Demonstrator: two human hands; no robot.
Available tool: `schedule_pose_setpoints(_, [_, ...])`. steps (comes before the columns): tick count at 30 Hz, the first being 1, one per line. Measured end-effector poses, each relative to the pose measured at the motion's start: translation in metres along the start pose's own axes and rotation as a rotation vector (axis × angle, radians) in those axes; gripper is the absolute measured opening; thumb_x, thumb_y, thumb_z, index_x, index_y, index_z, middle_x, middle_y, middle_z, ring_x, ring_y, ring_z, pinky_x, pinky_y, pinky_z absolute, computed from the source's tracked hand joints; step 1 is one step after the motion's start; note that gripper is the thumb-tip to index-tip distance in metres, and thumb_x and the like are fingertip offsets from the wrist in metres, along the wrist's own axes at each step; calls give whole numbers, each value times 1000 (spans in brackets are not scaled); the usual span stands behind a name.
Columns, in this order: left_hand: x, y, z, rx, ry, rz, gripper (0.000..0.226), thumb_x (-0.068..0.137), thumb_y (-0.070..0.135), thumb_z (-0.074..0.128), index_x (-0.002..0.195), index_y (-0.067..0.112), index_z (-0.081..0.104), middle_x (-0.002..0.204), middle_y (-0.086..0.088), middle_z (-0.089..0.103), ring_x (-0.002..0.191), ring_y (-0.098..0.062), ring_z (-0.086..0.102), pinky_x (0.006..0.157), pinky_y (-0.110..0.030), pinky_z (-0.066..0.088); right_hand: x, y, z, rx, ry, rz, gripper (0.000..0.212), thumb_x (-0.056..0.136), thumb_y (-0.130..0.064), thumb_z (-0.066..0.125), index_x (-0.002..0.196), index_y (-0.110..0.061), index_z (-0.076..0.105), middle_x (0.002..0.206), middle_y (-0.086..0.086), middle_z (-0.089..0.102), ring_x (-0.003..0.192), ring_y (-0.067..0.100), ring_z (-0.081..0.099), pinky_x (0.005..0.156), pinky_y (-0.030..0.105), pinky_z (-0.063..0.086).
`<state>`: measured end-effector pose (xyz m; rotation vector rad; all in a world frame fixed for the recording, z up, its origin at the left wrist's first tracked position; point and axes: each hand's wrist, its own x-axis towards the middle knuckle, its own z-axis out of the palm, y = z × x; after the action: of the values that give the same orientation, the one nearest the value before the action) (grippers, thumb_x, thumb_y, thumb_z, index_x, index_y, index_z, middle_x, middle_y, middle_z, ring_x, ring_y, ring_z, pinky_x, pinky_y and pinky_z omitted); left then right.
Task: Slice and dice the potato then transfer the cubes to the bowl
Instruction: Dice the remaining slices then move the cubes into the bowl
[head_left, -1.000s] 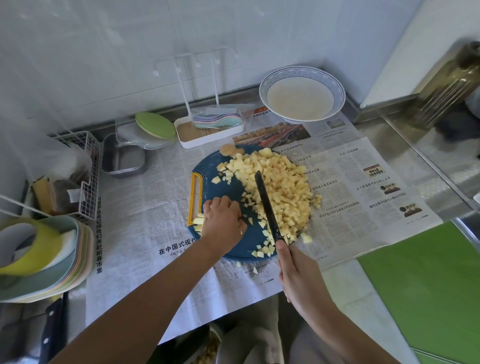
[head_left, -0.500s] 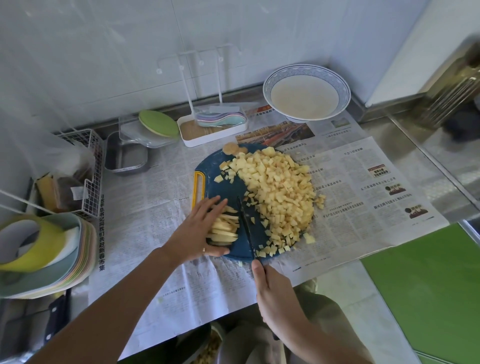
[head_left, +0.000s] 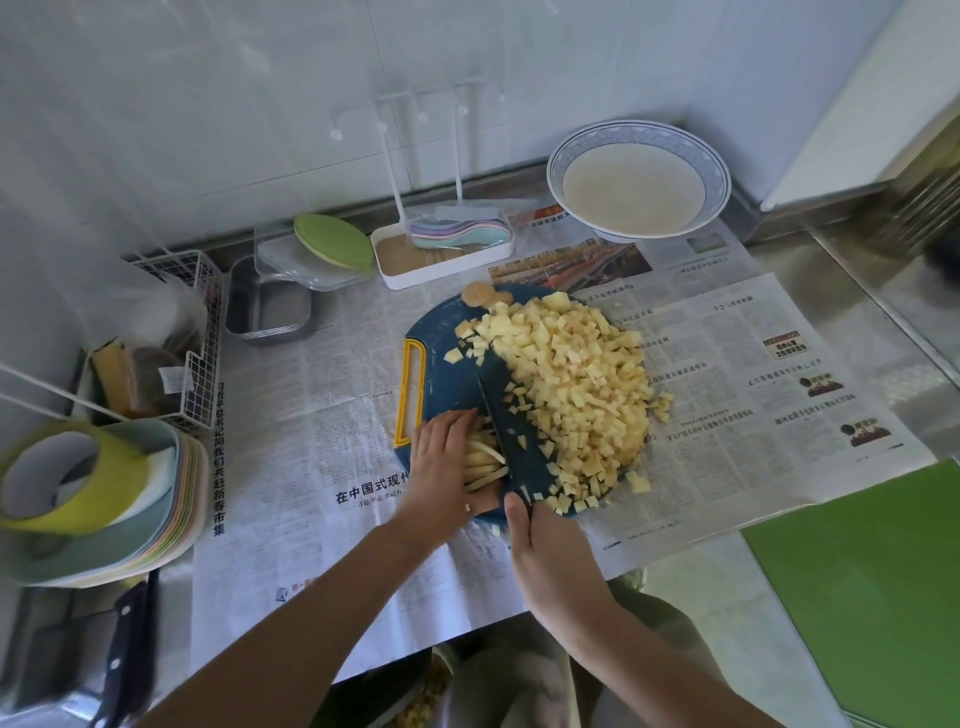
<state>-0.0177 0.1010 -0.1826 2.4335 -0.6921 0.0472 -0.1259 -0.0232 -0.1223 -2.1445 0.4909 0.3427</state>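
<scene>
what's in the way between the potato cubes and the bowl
Nothing visible. Only flat newspaper lies between the potato cubes on the cutting board and the bowl behind them; the white tray sits left of that path.

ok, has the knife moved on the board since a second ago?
Yes. The knife has moved left across the cutting board, off the cube pile edge toward the yellow handle, now against the potato strips.

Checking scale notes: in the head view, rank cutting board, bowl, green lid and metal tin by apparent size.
1. cutting board
2. bowl, though farther back
3. green lid and metal tin: alike, tin partly covered
</scene>
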Motion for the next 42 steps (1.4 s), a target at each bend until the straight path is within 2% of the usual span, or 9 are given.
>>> schedule_pose_setpoints(3, [-8,10,7,6,64,-64,81,77,53,63,137,4,41,130,-11,47,123,-24,39,110,-40,28,11,-3,1,-184,55,-66,57,99,-51,12,100,-14,55,73,-8,46,62,7,46,53,17,35])
schedule_pose_setpoints(8, [-8,13,4,-76,84,-132,66,89,57,39,144,20,37,135,-7,43,125,-18,35,110,-38,27,23,-4,-12,-58,25,-35,47,103,-44,25,87,-11,55,75,-1,54,64,9,50,53,17,35])
schedule_pose_setpoints(11, [-10,12,4,-124,137,-92,41,92,50,43,130,33,44,132,-3,40,124,-13,33,105,-40,34,22,3,-13,7,38,-40,48,101,-46,27,66,-19,45,60,-4,46,54,9,45,51,20,32])
schedule_pose_setpoints(14, [-8,12,5,-175,189,-108,27,91,46,47,112,29,50,125,-3,44,118,-5,30,100,-38,37,16,8,-10,91,61,-23,48,100,-46,30,62,-20,43,57,-4,45,54,11,46,53,23,34])
schedule_pose_setpoints(19, [-8,15,7,-166,266,-125,34,90,41,51,101,9,55,118,-6,48,113,-1,30,93,-47,46,7,6,-11,47,140,-72,47,92,-54,23,64,-22,43,56,-7,44,53,8,45,49,20,33])
schedule_pose_setpoints(28, [-13,-3,0,-114,83,-15,86,72,55,66,143,22,29,140,-3,31,130,-17,32,105,-40,36,16,5,-5,-155,148,-95,45,101,-46,24,87,-14,52,71,-6,51,64,9,50,57,19,36])
schedule_pose_setpoints(33, [-14,5,3,-11,117,-35,85,81,73,47,141,15,32,133,-11,43,125,-25,39,111,-45,25,16,-3,8,-256,124,-102,50,102,-48,20,98,-11,55,87,3,62,78,18,61,64,27,45])
schedule_pose_setpoints(37, [-20,15,3,-63,152,-109,65,87,48,45,140,10,41,134,-10,44,122,-20,37,104,-38,33,21,-3,3,-365,110,-152,54,100,-48,13,102,-12,54,82,-2,54,71,13,52,54,19,33])
schedule_pose_setpoints(42, [-20,17,9,57,134,-156,56,99,47,28,138,10,44,133,-11,45,123,-24,38,109,-39,29,9,1,-16,-173,126,-204,46,99,-48,23,83,-16,52,65,-8,48,57,6,47,51,18,36])
